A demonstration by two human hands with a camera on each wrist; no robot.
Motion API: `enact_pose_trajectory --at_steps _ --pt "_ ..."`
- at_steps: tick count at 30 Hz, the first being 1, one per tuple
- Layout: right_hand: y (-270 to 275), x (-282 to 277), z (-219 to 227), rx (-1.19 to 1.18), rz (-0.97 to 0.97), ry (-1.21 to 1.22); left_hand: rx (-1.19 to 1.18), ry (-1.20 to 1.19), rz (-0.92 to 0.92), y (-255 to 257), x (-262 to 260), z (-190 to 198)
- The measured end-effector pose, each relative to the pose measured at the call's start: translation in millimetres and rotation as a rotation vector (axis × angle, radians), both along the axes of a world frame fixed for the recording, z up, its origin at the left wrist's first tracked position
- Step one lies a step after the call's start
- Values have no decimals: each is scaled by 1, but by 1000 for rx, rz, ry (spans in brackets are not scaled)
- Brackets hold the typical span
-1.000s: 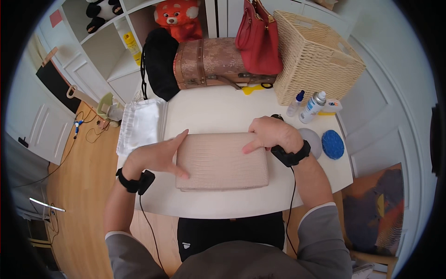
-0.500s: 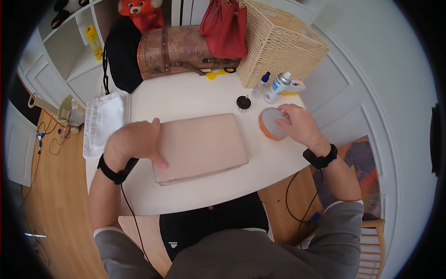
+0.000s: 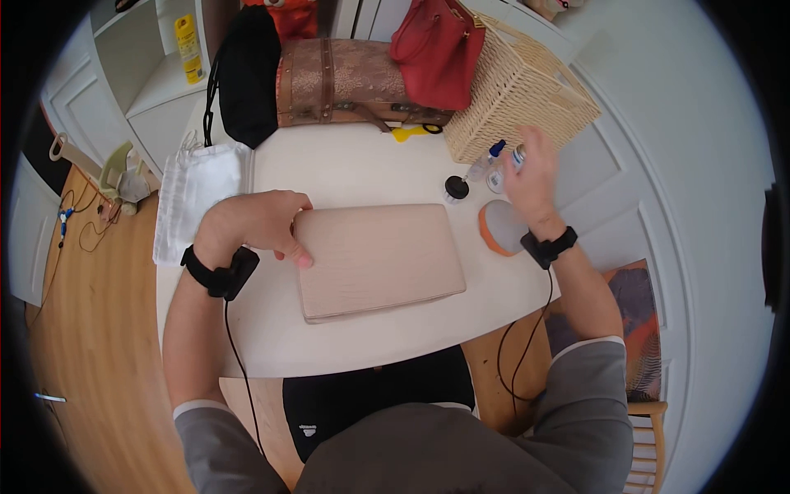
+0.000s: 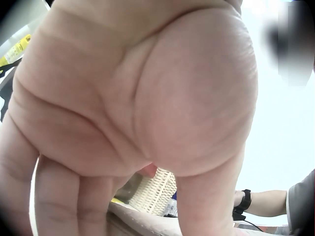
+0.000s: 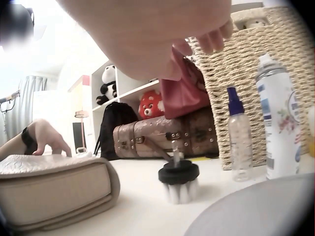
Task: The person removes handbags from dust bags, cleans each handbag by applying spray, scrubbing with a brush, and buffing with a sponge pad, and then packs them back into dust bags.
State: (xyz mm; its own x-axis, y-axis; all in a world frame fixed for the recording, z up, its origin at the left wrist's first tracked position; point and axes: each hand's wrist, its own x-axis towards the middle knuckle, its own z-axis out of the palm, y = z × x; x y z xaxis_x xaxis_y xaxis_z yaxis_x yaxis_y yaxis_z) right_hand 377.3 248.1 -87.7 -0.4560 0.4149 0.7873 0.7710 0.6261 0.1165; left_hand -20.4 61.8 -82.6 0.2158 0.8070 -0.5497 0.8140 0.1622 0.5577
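A beige crocodile-textured clutch bag (image 3: 383, 267) lies flat on the white table. My left hand (image 3: 251, 222) rests at its left edge, thumb on top; in the left wrist view its fingers reach down fairly straight. My right hand (image 3: 533, 177) hangs over the right side with nothing visibly gripped, overlapping the white aerosol can (image 5: 280, 118) in the head view. Beside the can stands a clear spray bottle (image 5: 240, 142) with a blue top. A round black brush head (image 5: 178, 174) with white bristles sits nearby. Closer to me lies a grey disc pad (image 3: 506, 226) with an orange edge.
A patterned trunk (image 3: 346, 78) lies along the back, with a red handbag (image 3: 436, 53) on it. Right of it stands a wicker basket (image 3: 510, 90). A black drawstring bag (image 3: 247, 82) and white fabric pouches (image 3: 202, 189) are at left.
My right hand has left the clutch bag, passed over the disc pad and moved farther back toward the aerosol can. The left hand stays at the bag's left edge. The head view has shifted.
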Motion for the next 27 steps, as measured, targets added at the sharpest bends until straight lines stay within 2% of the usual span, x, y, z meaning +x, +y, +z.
enact_pose_trajectory --at_steps 4,6,7,9,15,16,18,19,21,24,27 --pt "33 33 5 -52 -56 88 77 120 -50 5 -2 -8" --pt "50 49 -16 -253 -134 168 58 133 -40 6 -3 -8" --pt "58 55 -28 -250 -129 166 61 132 -35 5 -3 -8" --pt "66 62 -48 -494 -88 326 64 130 -27 4 -3 -8" --pt "63 56 -63 -646 -44 492 138 147 -77 4 -5 -9" --pt "62 58 -59 -640 -48 493 143 146 -82 5 -5 -10" --pt "61 60 -52 -454 79 428 134 154 -66 5 -6 -13" --pt "59 62 -44 -454 80 420 135 148 -63 6 -6 -13" --pt "43 58 -14 -301 221 457 139 129 -112 6 -9 -12" --pt "-8 22 41 -400 345 562 123 120 -86 9 -13 -22" --pt "-35 1 68 -439 397 592 54 83 -46 9 -13 -21"
